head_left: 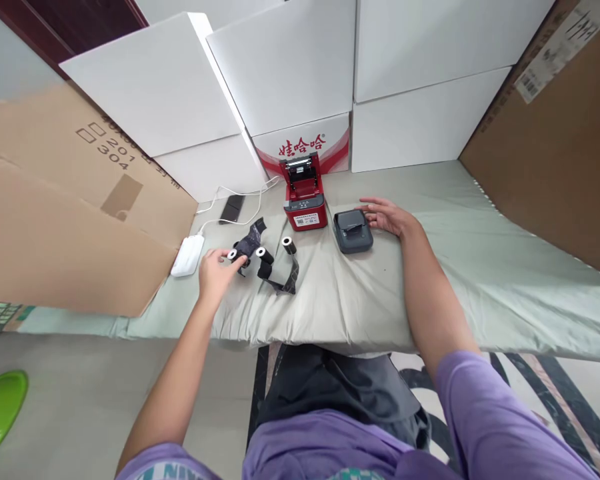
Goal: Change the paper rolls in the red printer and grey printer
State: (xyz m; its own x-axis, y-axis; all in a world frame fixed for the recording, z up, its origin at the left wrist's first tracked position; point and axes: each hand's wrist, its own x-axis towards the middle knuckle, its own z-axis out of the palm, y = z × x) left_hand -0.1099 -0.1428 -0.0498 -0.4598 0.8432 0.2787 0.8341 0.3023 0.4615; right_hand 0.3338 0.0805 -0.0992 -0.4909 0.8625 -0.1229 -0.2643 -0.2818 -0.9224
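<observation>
My left hand (pixel 218 272) pinches a small black roll with a white core (pixel 233 255) between thumb and fingers. A dark crumpled strip (pixel 253 239) lies just behind it. To its right are a second black roll (pixel 265 255) and a third black roll (pixel 289 245), with a loose dark strip (pixel 284 287) curling in front of them. My right hand (pixel 386 217) has its fingers stretched out at the right side of a dark grey portable printer (pixel 353 231), at or against its edge. Behind the rolls stands a red receipt printer (pixel 305 197), its lid raised.
A black phone-like slab (pixel 232 209) and a white power strip or adapter (pixel 188 256) with a white cable (pixel 245 194) lie on the left. White boxes (pixel 290 67) stand behind; cardboard (pixel 70 200) borders the left, a brown carton (pixel 555 147) the right. Pale green cloth (pixel 340 293) covers the table.
</observation>
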